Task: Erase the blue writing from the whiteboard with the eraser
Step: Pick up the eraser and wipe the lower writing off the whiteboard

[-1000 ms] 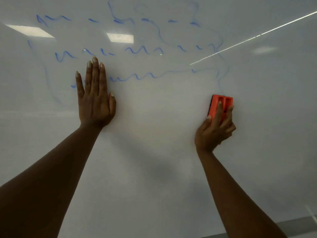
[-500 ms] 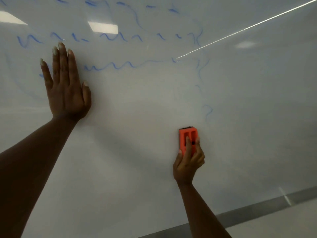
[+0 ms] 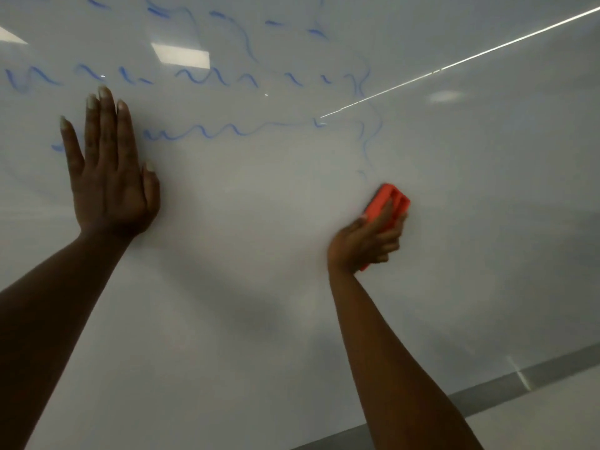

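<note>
A white whiteboard [image 3: 259,287] fills the view. Blue writing [image 3: 207,77] runs in wavy lines across its upper part, with a thin blue squiggle [image 3: 368,138] trailing down on the right. My right hand [image 3: 363,245] grips an orange eraser [image 3: 388,203], pressed tilted against the board just below the end of that squiggle. My left hand [image 3: 107,170] lies flat on the board at the left, fingers stretched upward, covering part of the lowest wavy line [image 3: 207,131].
The board's grey lower frame [image 3: 519,384] slants across the bottom right corner. Ceiling light reflections [image 3: 181,55] and a bright diagonal streak [image 3: 454,64] show on the glossy surface.
My right hand dropped with the eraser, then rose and shifted right to just under the squiggle; the small blue curl below it is gone. The left hand stayed flat on the board.
</note>
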The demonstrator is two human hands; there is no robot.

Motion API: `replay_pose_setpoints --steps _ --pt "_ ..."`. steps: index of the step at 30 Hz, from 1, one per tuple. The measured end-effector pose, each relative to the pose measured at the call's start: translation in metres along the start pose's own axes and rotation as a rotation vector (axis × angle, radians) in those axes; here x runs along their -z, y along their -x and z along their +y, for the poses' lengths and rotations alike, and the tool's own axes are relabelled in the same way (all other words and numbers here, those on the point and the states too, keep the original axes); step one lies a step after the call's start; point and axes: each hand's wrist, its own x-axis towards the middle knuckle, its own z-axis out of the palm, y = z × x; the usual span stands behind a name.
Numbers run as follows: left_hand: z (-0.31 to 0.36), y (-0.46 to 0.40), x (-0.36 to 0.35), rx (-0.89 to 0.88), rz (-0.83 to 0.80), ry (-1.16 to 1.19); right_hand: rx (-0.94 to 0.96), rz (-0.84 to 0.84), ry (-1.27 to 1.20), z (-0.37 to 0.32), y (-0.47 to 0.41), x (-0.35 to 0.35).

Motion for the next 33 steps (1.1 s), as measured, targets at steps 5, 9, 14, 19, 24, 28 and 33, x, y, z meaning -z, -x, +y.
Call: replay_pose_setpoints --steps 5,9,14,19,24,28,33 --pt "0.0 0.001 -0.001 0.009 -0.001 0.005 0.433 -0.196 -0.035 -0.029 0.046 0.001" --pt "0.0 0.0 0.001 0.012 -0.008 0.011 0.82 -0.418 0.005 -0.002 0.047 0.014" --pt "0.001 -0.001 0.005 0.018 -0.002 0.011 0.709 -0.393 0.122 0.056 0.011 0.036" --pt "0.004 -0.001 0.007 0.015 -0.03 -0.009 0.27 -0.174 0.08 0.045 -0.036 0.026" --pt "0.007 0.0 0.008 0.034 -0.019 -0.007 0.129 -0.083 0.051 -0.023 -0.045 0.0" --pt "0.009 -0.001 0.011 0.026 -0.008 -0.004 0.365 -0.158 0.059 -0.055 -0.017 -0.008" --pt "0.008 -0.001 0.012 0.023 -0.022 -0.01 0.785 -0.374 0.064 -0.051 0.015 0.0"
